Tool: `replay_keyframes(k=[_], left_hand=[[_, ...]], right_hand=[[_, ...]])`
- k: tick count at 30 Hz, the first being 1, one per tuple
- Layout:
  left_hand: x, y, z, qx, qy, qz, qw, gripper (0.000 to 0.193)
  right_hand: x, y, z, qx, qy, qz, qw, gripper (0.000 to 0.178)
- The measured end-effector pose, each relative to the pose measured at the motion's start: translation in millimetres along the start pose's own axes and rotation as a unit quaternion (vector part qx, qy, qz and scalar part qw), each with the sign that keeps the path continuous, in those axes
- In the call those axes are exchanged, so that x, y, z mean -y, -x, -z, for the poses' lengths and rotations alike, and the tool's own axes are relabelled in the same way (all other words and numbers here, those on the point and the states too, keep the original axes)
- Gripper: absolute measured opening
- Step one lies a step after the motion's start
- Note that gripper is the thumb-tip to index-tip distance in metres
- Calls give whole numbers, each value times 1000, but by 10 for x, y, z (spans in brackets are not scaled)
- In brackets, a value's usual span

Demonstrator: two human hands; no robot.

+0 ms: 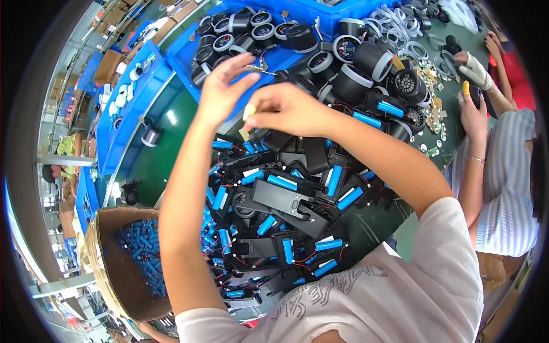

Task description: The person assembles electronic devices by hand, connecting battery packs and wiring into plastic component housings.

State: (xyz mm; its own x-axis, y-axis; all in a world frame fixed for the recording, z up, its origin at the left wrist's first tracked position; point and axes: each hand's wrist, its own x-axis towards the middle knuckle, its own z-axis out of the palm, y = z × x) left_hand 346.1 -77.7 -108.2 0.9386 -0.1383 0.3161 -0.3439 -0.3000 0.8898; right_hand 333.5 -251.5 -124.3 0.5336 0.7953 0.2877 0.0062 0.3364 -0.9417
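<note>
My left hand point(224, 91) is raised over the front edge of the blue tray, its fingers stretched and the thumb apart. Beside it, my right hand point(289, 108) is closed, fingertips and thumb together; whatever they may hold cannot be made out. Something yellow point(249, 111) shows at its fingertips. Below both hands lies a heap of black plastic housings point(280, 197), many with blue cylindrical battery cells point(282, 183) and thin red wires. Just beyond my hands, round black fan units point(350, 83) with grey rings are piled up.
A cardboard box point(103, 257) of blue cells stands at the left. Blue trays point(182, 54) sit at the back and left. Loose grey rings point(394, 34) and small boards point(433, 108) lie at the far right, where another person point(492, 183) works close by.
</note>
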Motion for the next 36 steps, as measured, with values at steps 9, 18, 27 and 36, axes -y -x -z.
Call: replay_keyframes(k=[9, 18, 27, 36], left_hand=[[-484, 285, -444, -103, 165, 63, 979, 25], [-560, 689, -149, -47, 98, 48, 993, 26], [-586, 666, -228, -109, 158, 88, 978, 26], [-651, 666, -220, -107, 82, 43, 990, 17]], right_hand=[[252, 145, 71, -265, 181, 60, 945, 14], [287, 147, -57, -185, 216, 42, 958, 10], [224, 131, -94, -200, 337, 170, 904, 9], [244, 150, -181, -230, 416, 155, 866, 6]])
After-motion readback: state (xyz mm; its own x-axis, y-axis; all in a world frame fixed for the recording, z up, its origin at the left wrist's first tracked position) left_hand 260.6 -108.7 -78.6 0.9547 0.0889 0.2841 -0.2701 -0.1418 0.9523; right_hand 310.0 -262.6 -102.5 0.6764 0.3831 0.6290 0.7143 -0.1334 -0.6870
